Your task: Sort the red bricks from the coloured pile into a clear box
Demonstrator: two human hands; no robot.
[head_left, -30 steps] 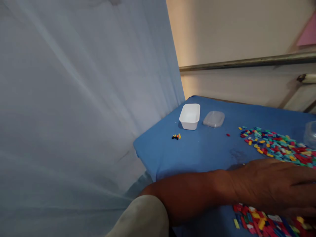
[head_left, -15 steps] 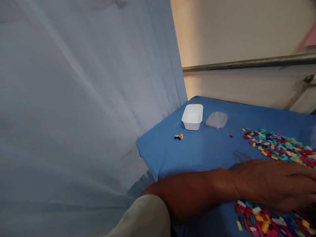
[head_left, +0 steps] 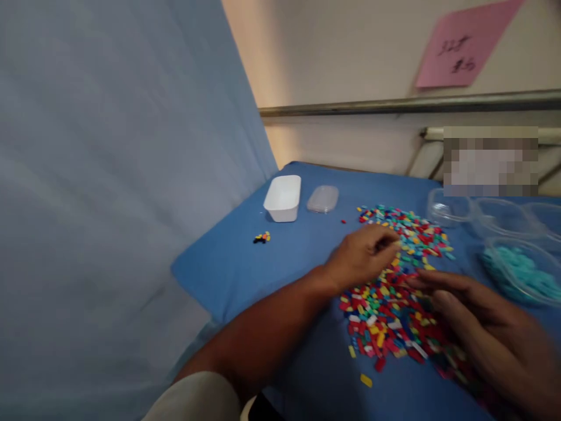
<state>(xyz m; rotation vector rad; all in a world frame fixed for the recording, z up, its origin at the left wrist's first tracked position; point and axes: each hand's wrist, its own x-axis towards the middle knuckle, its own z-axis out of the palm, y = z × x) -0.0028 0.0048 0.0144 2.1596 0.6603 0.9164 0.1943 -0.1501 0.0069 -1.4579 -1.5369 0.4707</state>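
A wide pile of small coloured plastic building bricks in red, yellow, green, blue and white covers the cloth in front of me. Over its left part is my left hand, fingers curled and the thumb brought to them; whatever lies between the fingertips is too small to make out. My right hand is above the right side of the pile, somewhat blurred. Its fingers stretch towards the bricks with the thumb apart, and nothing shows in it.
A white tub and a clear lid stand at the back. Left of them lies a little group of black and yellow pieces. Clear containers line the right, one with turquoise bricks. A curtain hangs left.
The view has swung right, bringing in my right hand, the clear containers and a pink note. My left hand has gone from lying low over the pile to curled fingers farther back.
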